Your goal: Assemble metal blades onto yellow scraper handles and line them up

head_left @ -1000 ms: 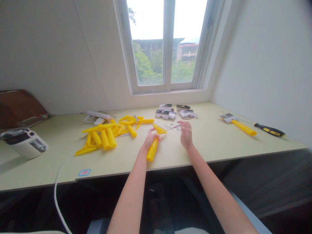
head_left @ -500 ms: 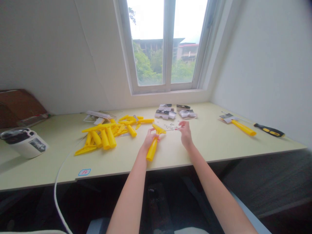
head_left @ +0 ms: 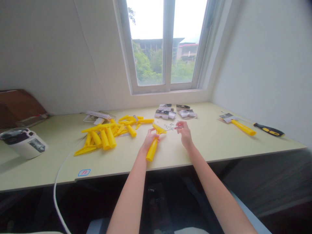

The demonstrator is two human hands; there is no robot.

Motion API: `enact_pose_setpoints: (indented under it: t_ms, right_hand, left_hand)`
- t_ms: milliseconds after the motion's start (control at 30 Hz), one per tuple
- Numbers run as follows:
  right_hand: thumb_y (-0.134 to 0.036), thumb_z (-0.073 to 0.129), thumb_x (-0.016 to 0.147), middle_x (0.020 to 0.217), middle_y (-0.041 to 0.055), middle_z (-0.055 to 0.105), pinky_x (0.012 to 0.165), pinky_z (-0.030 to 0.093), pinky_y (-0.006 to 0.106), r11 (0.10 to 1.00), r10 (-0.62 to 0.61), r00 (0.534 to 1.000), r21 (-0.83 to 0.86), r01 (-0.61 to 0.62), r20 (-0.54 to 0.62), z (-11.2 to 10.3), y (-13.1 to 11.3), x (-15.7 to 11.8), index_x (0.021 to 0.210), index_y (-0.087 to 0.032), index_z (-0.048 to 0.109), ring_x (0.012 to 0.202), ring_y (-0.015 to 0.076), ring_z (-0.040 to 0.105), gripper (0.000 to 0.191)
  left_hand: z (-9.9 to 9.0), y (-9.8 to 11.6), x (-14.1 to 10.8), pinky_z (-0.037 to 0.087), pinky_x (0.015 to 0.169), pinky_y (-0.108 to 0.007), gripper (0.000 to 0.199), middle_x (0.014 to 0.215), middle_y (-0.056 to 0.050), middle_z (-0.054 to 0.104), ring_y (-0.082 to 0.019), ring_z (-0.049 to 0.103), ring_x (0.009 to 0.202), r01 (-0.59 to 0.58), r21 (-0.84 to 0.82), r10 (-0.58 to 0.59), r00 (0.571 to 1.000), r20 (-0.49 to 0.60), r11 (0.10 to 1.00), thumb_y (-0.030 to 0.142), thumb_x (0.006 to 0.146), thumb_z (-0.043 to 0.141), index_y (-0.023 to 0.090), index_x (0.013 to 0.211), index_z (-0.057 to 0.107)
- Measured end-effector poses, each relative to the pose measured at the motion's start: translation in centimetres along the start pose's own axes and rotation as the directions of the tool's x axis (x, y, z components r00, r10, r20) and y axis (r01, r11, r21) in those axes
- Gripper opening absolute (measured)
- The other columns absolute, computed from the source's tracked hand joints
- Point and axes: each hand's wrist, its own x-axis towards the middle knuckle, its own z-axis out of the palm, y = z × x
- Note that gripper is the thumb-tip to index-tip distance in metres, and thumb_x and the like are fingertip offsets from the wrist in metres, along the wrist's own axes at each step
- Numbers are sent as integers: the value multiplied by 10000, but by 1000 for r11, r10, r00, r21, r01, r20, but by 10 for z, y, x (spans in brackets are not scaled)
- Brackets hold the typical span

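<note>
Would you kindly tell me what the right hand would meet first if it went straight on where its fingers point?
Probably the small metal pieces on the table, just ahead and to the left of the right hand; its height is unclear, so it might pass over them.

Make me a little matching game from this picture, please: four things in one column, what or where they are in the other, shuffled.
Things:
1. Left hand
2. Small parts
3. Black-and-yellow screwdriver
4. Right hand

Places and states:
A. lies at the right of the table
B. holds a thin tool
C. grips a yellow tool
D. scattered in a loose cluster

Pairs: 1-C, 2-D, 3-A, 4-B
</note>
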Motion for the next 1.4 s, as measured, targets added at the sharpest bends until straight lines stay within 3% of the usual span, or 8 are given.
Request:
enact_pose_setpoints:
  t_ms: [167,267,467,700,933,1167,1300,1400]
  right_hand:
    - [-219,385,768,914,51,596,596,433,291,998,30,1000,-48,-31,-8,-2,-3,0,985,-199,530,711,153,545,262]
    - [-295,455,795,825,46,629,539,427,262,999,48,998,-6,-48,-34,-1,-5,0,1038,-200,483,690,155,563,263]
    - [-338,446,809,806,47,621,504,426,243,999,48,998,25,-47,-33,1,-1,1,907,-185,530,646,136,562,200]
    - [-313,363,835,910,55,638,510,437,259,997,33,999,69,-32,-6,0,0,3,1228,-207,447,674,139,565,416]
    - [-414,459,818,797,51,662,507,443,255,998,66,995,9,-66,-80,-2,3,2,1038,-187,582,560,115,522,340]
    - [-331,308,873,934,67,601,529,473,270,998,-39,997,-60,34,-71,1,2,1,1225,-205,484,733,151,564,414]
    - [-307,420,826,907,63,610,575,499,295,994,-59,988,-95,45,-144,-3,-3,1,1030,-207,631,741,162,569,311]
    - [-342,527,778,824,54,639,528,492,285,999,24,979,-25,-30,-202,-3,-5,1,949,-180,657,583,129,545,268]
  left_hand:
    - [0,0,0,384,491,-209,524,703,4,531,-87,501,500,0,-1,0,1000,-13,1000,101,634,521,183,1115,328]
    - [-1,-1,0,377,487,-207,525,689,8,528,-87,501,497,-5,-8,5,1000,1,1000,104,632,525,181,1110,322]
    - [-1,-1,0,370,491,-196,522,667,16,529,-79,492,489,-29,-10,29,999,28,1000,101,625,523,176,1099,316]
    - [1,1,-1,366,487,-202,542,650,20,522,-88,493,486,-23,-10,23,1000,1,1000,99,614,516,169,1109,307]
    - [0,1,-1,369,490,-203,540,625,16,524,-94,491,479,-21,6,21,1000,17,1000,104,618,510,160,1114,306]
    - [-1,0,-1,365,491,-197,541,610,29,517,-85,479,466,-19,5,19,1000,7,1000,106,624,513,168,1120,304]
    - [-1,1,-2,365,490,-198,543,617,25,519,-88,489,474,-23,-4,23,999,28,1000,102,626,513,164,1123,304]
    - [0,2,-2,365,482,-198,542,623,22,521,-85,486,472,-19,-4,19,1000,16,1000,90,629,499,158,1128,299]
